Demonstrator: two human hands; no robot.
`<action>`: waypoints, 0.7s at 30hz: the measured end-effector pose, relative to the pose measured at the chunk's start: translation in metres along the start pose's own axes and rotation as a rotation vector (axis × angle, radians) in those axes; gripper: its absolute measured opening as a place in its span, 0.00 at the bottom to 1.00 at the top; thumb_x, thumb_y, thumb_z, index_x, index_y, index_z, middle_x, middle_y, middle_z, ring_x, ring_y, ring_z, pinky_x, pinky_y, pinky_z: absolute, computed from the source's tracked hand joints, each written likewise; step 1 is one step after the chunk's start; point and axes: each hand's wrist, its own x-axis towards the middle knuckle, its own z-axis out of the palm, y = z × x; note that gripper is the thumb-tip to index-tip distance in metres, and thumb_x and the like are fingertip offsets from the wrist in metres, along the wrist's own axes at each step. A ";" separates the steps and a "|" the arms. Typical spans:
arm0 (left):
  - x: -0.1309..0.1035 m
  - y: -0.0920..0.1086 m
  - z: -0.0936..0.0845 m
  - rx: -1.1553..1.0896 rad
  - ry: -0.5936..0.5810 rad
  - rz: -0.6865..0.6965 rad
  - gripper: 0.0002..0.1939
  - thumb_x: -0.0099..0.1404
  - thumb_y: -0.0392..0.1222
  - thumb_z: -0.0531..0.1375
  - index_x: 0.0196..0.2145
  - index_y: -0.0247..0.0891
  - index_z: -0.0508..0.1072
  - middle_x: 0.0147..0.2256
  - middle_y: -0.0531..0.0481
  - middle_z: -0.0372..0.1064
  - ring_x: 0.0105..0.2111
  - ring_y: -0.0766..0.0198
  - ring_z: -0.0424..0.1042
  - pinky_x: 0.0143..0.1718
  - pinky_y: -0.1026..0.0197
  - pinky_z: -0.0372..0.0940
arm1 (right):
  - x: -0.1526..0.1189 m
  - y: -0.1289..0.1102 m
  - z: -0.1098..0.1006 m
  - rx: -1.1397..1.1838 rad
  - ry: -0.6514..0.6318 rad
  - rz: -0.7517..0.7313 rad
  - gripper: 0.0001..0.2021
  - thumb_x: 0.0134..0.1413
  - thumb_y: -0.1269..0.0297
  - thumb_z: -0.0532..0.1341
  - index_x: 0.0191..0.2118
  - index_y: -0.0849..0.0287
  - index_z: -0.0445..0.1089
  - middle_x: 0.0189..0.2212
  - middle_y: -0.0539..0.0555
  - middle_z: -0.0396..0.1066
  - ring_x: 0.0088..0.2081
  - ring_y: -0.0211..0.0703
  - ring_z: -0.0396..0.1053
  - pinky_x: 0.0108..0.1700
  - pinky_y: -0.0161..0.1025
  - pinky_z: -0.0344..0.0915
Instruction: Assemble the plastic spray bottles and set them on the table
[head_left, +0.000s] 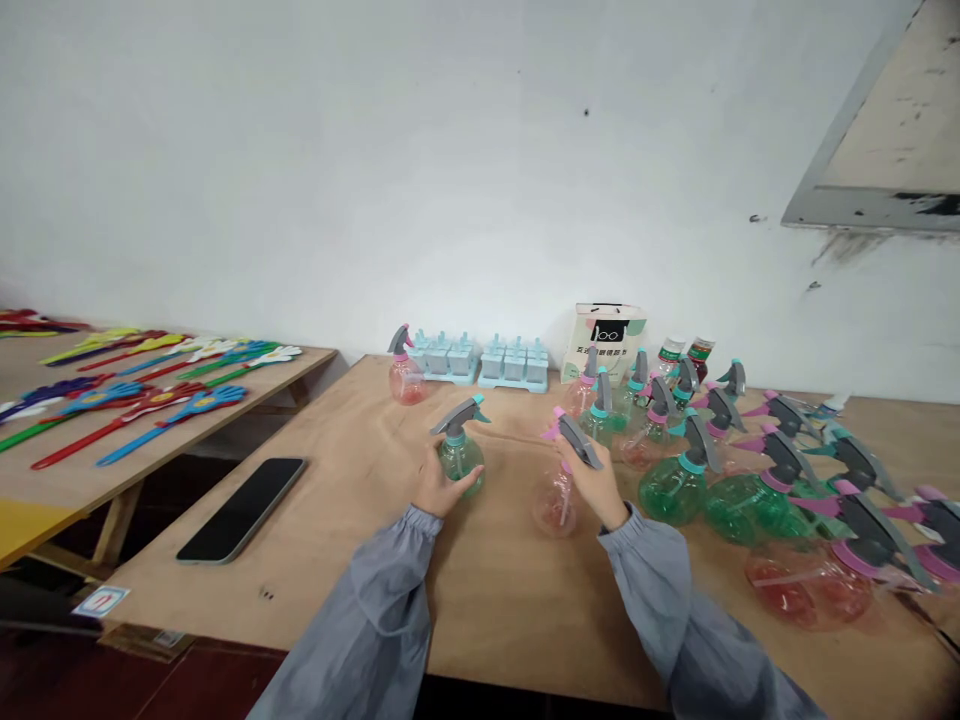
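My left hand [442,482] is wrapped round the body of a green spray bottle [462,458], which stands upright on the wooden table [352,600]. Its grey head carries a teal nozzle and collar. To the right, my right hand [596,482] grips the neck and grey head of a pink spray bottle [555,505] with a pink nozzle. Part of that bottle's neck is hidden by my fingers. Another pink spray bottle [406,380] stands at the back, left of centre, apart from both hands.
Several green and pink spray bottles [673,490] crowd the right side. Light-blue ice-pop moulds [514,365] and a printed box [604,340] stand along the wall. A black phone [241,510] lies at left. Colourful hand clappers [154,405] cover another table.
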 end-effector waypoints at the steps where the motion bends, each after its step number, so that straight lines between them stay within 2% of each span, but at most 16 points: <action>1: 0.000 0.000 0.000 -0.002 0.000 0.001 0.37 0.48 0.60 0.70 0.50 0.42 0.62 0.44 0.44 0.70 0.50 0.45 0.73 0.54 0.41 0.68 | -0.004 0.001 -0.009 -0.062 0.050 -0.032 0.17 0.48 0.47 0.68 0.34 0.55 0.78 0.27 0.50 0.75 0.27 0.41 0.68 0.30 0.39 0.67; 4: 0.000 0.000 0.000 0.001 -0.003 -0.003 0.37 0.49 0.59 0.70 0.50 0.41 0.61 0.44 0.43 0.70 0.50 0.45 0.73 0.54 0.41 0.68 | -0.014 0.004 -0.033 -0.195 0.160 -0.113 0.19 0.51 0.45 0.65 0.38 0.56 0.78 0.29 0.51 0.75 0.32 0.44 0.71 0.36 0.42 0.70; 7: -0.001 0.000 0.001 0.000 -0.022 -0.022 0.36 0.49 0.59 0.69 0.49 0.41 0.61 0.44 0.43 0.70 0.50 0.45 0.73 0.54 0.41 0.68 | -0.016 0.006 -0.050 -0.245 0.239 -0.213 0.22 0.53 0.46 0.64 0.48 0.56 0.76 0.41 0.55 0.78 0.43 0.49 0.74 0.48 0.46 0.71; 9: -0.001 -0.001 0.001 -0.010 -0.028 -0.031 0.37 0.49 0.59 0.69 0.49 0.40 0.61 0.44 0.43 0.70 0.51 0.45 0.73 0.53 0.42 0.68 | -0.015 0.011 -0.057 -0.258 0.256 -0.246 0.24 0.53 0.48 0.65 0.53 0.56 0.73 0.44 0.56 0.78 0.44 0.49 0.74 0.49 0.47 0.71; 13: -0.001 -0.002 0.001 -0.027 -0.021 -0.035 0.38 0.49 0.59 0.70 0.50 0.40 0.61 0.45 0.42 0.71 0.51 0.46 0.73 0.54 0.43 0.69 | -0.012 0.028 -0.063 -0.315 0.285 -0.213 0.24 0.51 0.50 0.67 0.51 0.58 0.73 0.37 0.55 0.78 0.37 0.46 0.74 0.47 0.47 0.71; 17: -0.001 -0.003 0.001 -0.033 -0.035 -0.037 0.38 0.49 0.60 0.69 0.50 0.40 0.61 0.46 0.41 0.71 0.51 0.45 0.74 0.54 0.42 0.69 | -0.010 0.046 -0.065 -0.289 0.273 -0.193 0.22 0.52 0.50 0.65 0.49 0.59 0.73 0.40 0.58 0.78 0.42 0.49 0.75 0.53 0.52 0.68; 21: -0.001 -0.004 0.002 -0.015 -0.029 -0.042 0.38 0.49 0.61 0.69 0.50 0.40 0.61 0.45 0.41 0.71 0.49 0.45 0.74 0.52 0.41 0.69 | -0.006 0.053 -0.066 -0.245 0.276 -0.198 0.22 0.52 0.48 0.66 0.48 0.58 0.72 0.42 0.58 0.77 0.45 0.49 0.73 0.54 0.52 0.66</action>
